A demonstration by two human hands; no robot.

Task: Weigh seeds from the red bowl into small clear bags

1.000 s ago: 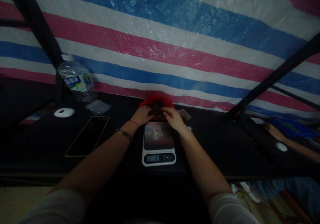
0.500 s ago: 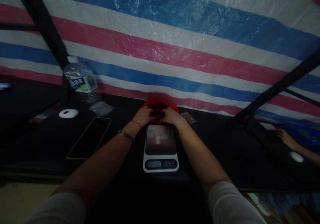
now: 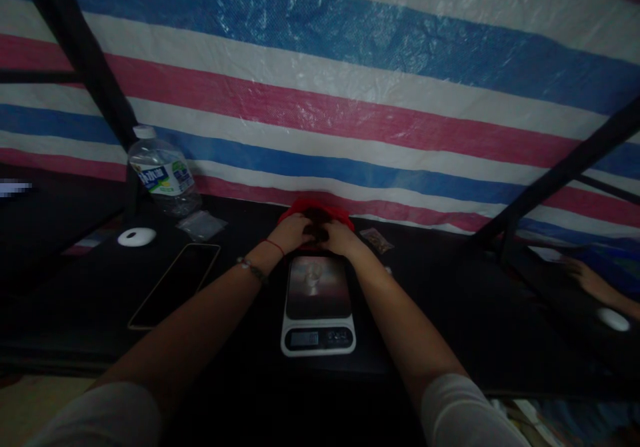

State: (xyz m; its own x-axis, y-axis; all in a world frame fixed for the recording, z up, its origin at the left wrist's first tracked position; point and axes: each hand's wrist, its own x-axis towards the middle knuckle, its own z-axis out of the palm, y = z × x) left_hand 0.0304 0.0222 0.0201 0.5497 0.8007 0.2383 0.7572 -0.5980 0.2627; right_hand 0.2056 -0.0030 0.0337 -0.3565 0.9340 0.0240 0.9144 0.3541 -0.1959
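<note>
A red bag (image 3: 313, 206) stands against the striped sheet, its mouth spread around dark brown loose bits (image 3: 316, 226). My left hand (image 3: 295, 232) reaches into it from the left, fingers curled into the bits. From the other side my right hand (image 3: 341, 236) does the same, facing the left one. The fingertips of both are sunk in the dark contents and hidden. Just in front of the bag, between my forearms, lies a white kitchen scale (image 3: 319, 307) with a bare metal plate and a lit display.
Left of me are a clear plastic bottle (image 3: 165, 175), a clear small bag (image 3: 201, 225), a white oval device (image 3: 137, 236) and a phone (image 3: 175, 286). A small filled packet (image 3: 376, 240) lies right of the red bag. Another person's hand (image 3: 583, 277) is at far right.
My hands remain in the red bag, with the fingers shifted a little and drawn closer over the brown bits. The whole view has tilted slightly, so things sit lower.
</note>
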